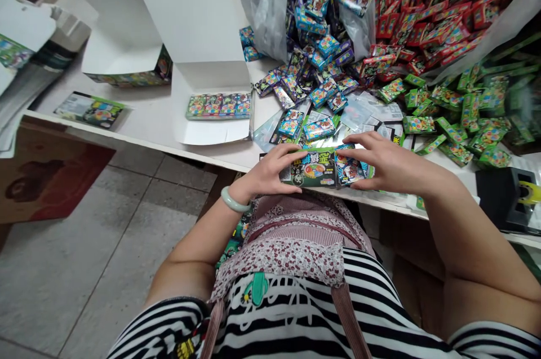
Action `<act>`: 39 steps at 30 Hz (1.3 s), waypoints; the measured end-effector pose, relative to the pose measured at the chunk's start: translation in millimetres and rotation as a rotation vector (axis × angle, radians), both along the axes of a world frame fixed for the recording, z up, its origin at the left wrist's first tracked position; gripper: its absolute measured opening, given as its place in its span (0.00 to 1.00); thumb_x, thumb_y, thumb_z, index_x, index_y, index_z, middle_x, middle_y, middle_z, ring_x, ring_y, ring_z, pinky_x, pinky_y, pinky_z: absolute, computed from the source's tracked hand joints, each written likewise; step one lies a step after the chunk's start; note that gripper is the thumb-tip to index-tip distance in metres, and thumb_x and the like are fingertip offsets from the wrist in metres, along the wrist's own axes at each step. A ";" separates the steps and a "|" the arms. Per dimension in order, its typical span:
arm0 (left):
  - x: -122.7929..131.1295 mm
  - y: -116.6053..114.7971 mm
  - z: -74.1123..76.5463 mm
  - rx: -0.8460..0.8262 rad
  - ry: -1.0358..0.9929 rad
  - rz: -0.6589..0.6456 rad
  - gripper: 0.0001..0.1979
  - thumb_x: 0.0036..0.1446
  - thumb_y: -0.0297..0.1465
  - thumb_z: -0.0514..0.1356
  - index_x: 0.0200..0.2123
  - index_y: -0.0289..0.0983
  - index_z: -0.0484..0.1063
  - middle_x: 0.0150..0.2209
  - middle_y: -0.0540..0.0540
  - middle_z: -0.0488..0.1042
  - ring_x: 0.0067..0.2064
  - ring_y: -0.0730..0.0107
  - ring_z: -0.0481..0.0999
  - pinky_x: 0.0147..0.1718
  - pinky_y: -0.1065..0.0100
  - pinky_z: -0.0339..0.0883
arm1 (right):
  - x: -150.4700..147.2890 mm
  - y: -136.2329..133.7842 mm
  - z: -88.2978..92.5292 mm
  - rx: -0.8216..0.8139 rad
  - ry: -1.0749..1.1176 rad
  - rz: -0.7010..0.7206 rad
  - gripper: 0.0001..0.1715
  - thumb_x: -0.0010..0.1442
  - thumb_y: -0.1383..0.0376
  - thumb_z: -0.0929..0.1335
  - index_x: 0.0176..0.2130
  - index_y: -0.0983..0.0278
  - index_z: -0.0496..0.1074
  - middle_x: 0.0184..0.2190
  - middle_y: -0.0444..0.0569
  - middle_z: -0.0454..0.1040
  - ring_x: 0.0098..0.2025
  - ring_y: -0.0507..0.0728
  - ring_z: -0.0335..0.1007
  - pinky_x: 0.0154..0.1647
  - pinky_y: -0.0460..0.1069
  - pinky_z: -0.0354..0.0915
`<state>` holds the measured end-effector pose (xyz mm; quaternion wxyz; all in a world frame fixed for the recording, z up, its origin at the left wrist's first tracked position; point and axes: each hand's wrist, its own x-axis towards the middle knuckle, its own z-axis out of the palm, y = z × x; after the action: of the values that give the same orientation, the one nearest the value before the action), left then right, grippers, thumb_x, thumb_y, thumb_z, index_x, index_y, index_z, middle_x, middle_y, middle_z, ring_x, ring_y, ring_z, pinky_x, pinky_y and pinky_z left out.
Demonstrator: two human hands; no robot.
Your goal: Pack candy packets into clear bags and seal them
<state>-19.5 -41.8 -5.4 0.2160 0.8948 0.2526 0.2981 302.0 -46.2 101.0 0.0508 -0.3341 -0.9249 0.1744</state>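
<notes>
At the table's near edge my left hand [270, 170] grips the left end of a green printed packet [311, 169]. My right hand [382, 162] is closed on a small blue packet [349, 169] pressed against the green one's right end. Both hands sit just above my lap. Loose blue packets [315, 97] lie on the table right behind them. An open white box [211, 122] holds a row of small packets [218, 105] to the left of my hands.
Plastic bags spill blue packets [321, 4], red packets [435, 4] and green packets [469, 116] across the table's right half. A second open box [127, 63] and a flat leaflet [91, 109] lie at the left. A black device [505, 198] stands at the right edge.
</notes>
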 end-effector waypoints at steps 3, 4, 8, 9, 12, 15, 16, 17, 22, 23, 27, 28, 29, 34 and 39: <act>3.3 -0.8 0.2 -0.032 -0.014 0.009 0.47 0.50 0.50 0.70 0.68 0.45 0.57 0.59 0.35 0.66 0.61 0.47 0.68 0.58 0.43 0.67 | -8.1 5.4 -7.2 0.044 -0.035 -0.026 0.33 0.57 0.59 0.74 0.60 0.57 0.71 0.58 0.58 0.70 0.58 0.70 0.65 0.57 0.68 0.67; 4.6 -1.1 0.0 -0.042 -0.019 0.018 0.47 0.50 0.50 0.71 0.68 0.44 0.57 0.59 0.35 0.66 0.60 0.47 0.68 0.58 0.43 0.67 | -11.5 6.6 -10.5 0.049 -0.033 -0.036 0.34 0.56 0.58 0.75 0.60 0.58 0.71 0.58 0.59 0.69 0.59 0.71 0.65 0.57 0.68 0.66; 7.7 -3.0 -0.8 -0.043 -0.036 0.072 0.45 0.49 0.50 0.70 0.67 0.43 0.60 0.56 0.36 0.67 0.58 0.49 0.70 0.57 0.44 0.68 | -23.8 5.7 -23.5 -0.025 0.108 -0.055 0.46 0.54 0.52 0.76 0.65 0.61 0.62 0.63 0.62 0.62 0.65 0.72 0.60 0.62 0.68 0.63; 7.5 -3.6 -0.8 -0.033 -0.041 0.095 0.45 0.49 0.50 0.70 0.66 0.43 0.60 0.56 0.36 0.67 0.58 0.49 0.70 0.57 0.44 0.68 | -25.5 3.8 -26.0 -0.038 0.163 -0.083 0.48 0.54 0.50 0.76 0.66 0.60 0.60 0.65 0.63 0.59 0.67 0.72 0.57 0.64 0.69 0.62; 6.1 -6.2 -0.3 0.005 -0.058 0.164 0.44 0.50 0.49 0.70 0.66 0.42 0.60 0.56 0.36 0.66 0.57 0.49 0.69 0.57 0.45 0.68 | -28.7 -5.8 -32.7 -0.032 0.288 -0.252 0.38 0.57 0.45 0.72 0.60 0.56 0.65 0.67 0.60 0.54 0.70 0.72 0.51 0.66 0.71 0.57; 8.8 -11.1 1.9 0.023 -0.063 0.219 0.44 0.49 0.48 0.71 0.65 0.41 0.59 0.56 0.37 0.65 0.57 0.49 0.69 0.56 0.47 0.68 | -33.4 -17.8 -42.5 -0.087 0.385 -0.385 0.29 0.59 0.46 0.71 0.55 0.55 0.69 0.66 0.58 0.56 0.70 0.71 0.52 0.66 0.72 0.56; 11.7 -13.6 3.2 0.025 -0.066 0.239 0.45 0.49 0.48 0.71 0.65 0.41 0.59 0.55 0.37 0.65 0.57 0.49 0.69 0.56 0.47 0.68 | -35.7 -21.3 -46.2 -0.134 0.438 -0.412 0.28 0.59 0.47 0.72 0.55 0.55 0.69 0.64 0.57 0.59 0.68 0.70 0.56 0.65 0.70 0.59; 15.7 -16.6 4.7 0.021 -0.072 0.258 0.46 0.48 0.49 0.71 0.65 0.41 0.58 0.56 0.37 0.65 0.57 0.48 0.68 0.56 0.46 0.68 | -37.9 -24.0 -49.7 -0.193 0.505 -0.442 0.27 0.59 0.48 0.72 0.54 0.55 0.68 0.61 0.57 0.63 0.64 0.68 0.61 0.61 0.68 0.64; 46.4 -33.3 12.0 -0.230 -0.270 0.292 0.35 0.55 0.48 0.67 0.61 0.42 0.60 0.55 0.39 0.66 0.54 0.54 0.71 0.52 0.52 0.71 | -40.8 -27.7 -54.9 -0.418 0.767 -0.605 0.17 0.62 0.55 0.69 0.49 0.57 0.68 0.36 0.45 0.74 0.35 0.55 0.73 0.36 0.52 0.72; 53.0 -35.7 11.9 -0.322 -0.338 0.302 0.30 0.60 0.45 0.64 0.61 0.44 0.60 0.53 0.40 0.68 0.50 0.59 0.73 0.47 0.57 0.73 | -40.1 -27.7 -54.5 -0.412 0.774 -0.626 0.18 0.61 0.55 0.70 0.49 0.57 0.68 0.36 0.45 0.75 0.34 0.54 0.73 0.33 0.50 0.71; 71.3 -40.4 3.8 -0.557 -0.508 0.312 0.29 0.65 0.39 0.59 0.66 0.48 0.54 0.45 0.45 0.69 0.41 0.66 0.74 0.39 0.63 0.74 | -42.1 -33.6 -63.2 -0.247 0.917 -0.759 0.29 0.57 0.56 0.72 0.55 0.53 0.63 0.44 0.45 0.74 0.29 0.51 0.70 0.29 0.48 0.70; 72.7 -40.8 0.6 -0.581 -0.522 0.301 0.30 0.65 0.39 0.60 0.67 0.49 0.53 0.44 0.45 0.69 0.41 0.66 0.74 0.39 0.62 0.74 | -44.3 -36.9 -68.8 -0.198 0.977 -0.803 0.30 0.57 0.56 0.73 0.55 0.52 0.61 0.47 0.46 0.74 0.29 0.50 0.71 0.31 0.49 0.71; 72.6 -41.0 -2.5 -0.602 -0.531 0.292 0.31 0.65 0.39 0.60 0.67 0.49 0.53 0.44 0.45 0.69 0.41 0.66 0.74 0.39 0.61 0.74 | -46.9 -40.5 -75.4 -0.166 1.024 -0.840 0.29 0.57 0.56 0.72 0.54 0.52 0.61 0.48 0.47 0.73 0.31 0.51 0.72 0.34 0.50 0.72; 58.3 -37.4 -12.4 -0.735 -0.536 0.180 0.31 0.61 0.40 0.64 0.64 0.47 0.57 0.45 0.45 0.71 0.43 0.63 0.77 0.40 0.61 0.76 | -57.3 -53.9 -104.0 -0.214 1.045 -0.914 0.18 0.59 0.53 0.71 0.47 0.56 0.68 0.41 0.49 0.75 0.40 0.57 0.76 0.42 0.54 0.74; 52.1 -28.4 -12.4 -0.880 -0.588 0.125 0.28 0.56 0.40 0.68 0.56 0.44 0.60 0.42 0.46 0.72 0.40 0.67 0.78 0.38 0.65 0.74 | -47.9 -45.5 -103.1 -0.348 0.939 -0.787 0.19 0.60 0.51 0.70 0.48 0.57 0.73 0.39 0.47 0.76 0.34 0.55 0.73 0.37 0.52 0.73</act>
<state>32.6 -70.2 -17.8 0.6145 0.5814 0.3354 0.4145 254.1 -91.7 -2.2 0.4560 -0.5401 -0.5704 0.4184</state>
